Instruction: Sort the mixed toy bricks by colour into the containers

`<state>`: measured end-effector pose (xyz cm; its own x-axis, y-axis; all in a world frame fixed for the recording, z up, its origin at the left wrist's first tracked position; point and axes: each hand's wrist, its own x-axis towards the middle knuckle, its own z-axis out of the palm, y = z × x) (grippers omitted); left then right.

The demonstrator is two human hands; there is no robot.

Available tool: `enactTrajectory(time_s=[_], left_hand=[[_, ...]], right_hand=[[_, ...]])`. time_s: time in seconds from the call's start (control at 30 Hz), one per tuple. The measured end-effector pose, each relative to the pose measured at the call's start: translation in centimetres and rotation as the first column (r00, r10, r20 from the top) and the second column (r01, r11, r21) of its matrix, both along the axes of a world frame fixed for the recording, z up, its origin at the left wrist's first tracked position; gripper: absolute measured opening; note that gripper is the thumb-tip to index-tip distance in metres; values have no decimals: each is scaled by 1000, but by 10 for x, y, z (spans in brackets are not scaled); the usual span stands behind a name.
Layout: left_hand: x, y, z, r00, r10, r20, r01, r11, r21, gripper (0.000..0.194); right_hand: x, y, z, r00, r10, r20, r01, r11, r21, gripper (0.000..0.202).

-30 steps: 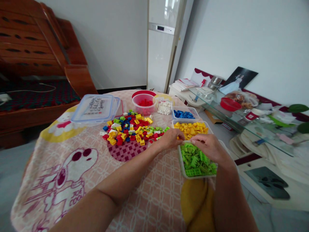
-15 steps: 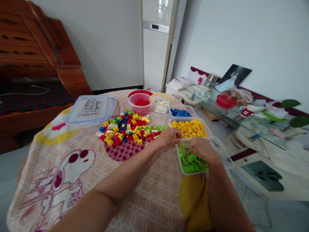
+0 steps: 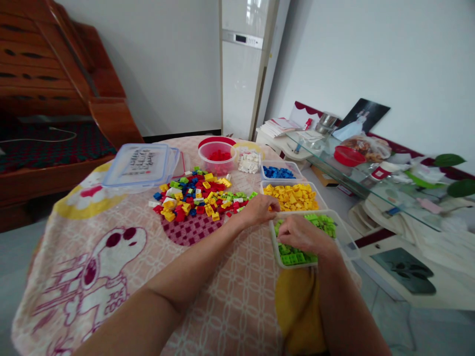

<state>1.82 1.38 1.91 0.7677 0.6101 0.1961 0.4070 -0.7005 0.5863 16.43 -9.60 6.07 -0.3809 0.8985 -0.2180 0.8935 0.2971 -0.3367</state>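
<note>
My left hand (image 3: 261, 209) is closed at the near-left corner where two clear plastic containers meet, its fingertips pinching the rim of the container of green bricks (image 3: 273, 237). My right hand (image 3: 305, 233) is inside that container, palm down with fingers curled among the green building bricks (image 3: 293, 258). Whatever its fingertips hold is hidden. More green bricks (image 3: 322, 223) lie in the far right part of the container, past my right hand. Just behind stands a container of yellow bricks (image 3: 293, 197), close to my left fingers.
A mixed pile of bricks (image 3: 196, 198) lies left of my left hand. Further back are a tub of red bricks (image 3: 218, 155), white bricks (image 3: 249, 162) and a box of blue bricks (image 3: 278, 172). Stacked lids (image 3: 135, 165) lie at left. A glass-topped stand (image 3: 334, 168) is at right.
My right hand has moved left and slightly nearer within the container. Green bricks now show in its far right part, which looked bare before. My left hand has stayed put.
</note>
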Motion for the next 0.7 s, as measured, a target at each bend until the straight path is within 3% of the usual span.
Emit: enactTrajectory(time_s=[0.13,0.27,0.43,0.57,0.7], left_hand=[[0,0,0,1000,5,0,-5,1000,12,18],[1,0,-1,1000,14,6,-14,1000,2,17],[1,1,-4,999,-6,37,6,1000,8,18],[0,1,-6,998,-18,54,18,1000,4,18],[0,1,-6,997,-24,71,24,1000,3,18]], right_hand=[[23,3,-2,985,-147,86,151,988,-37,27],[41,7,-2,910,-356,211,325,931,167,27],[43,17,-4,895,-445,8,400,813,424,29],[50,23,-10,871,-476,-119,468,732,495,26],[63,28,-21,865,-470,-175,490,718,494,26]])
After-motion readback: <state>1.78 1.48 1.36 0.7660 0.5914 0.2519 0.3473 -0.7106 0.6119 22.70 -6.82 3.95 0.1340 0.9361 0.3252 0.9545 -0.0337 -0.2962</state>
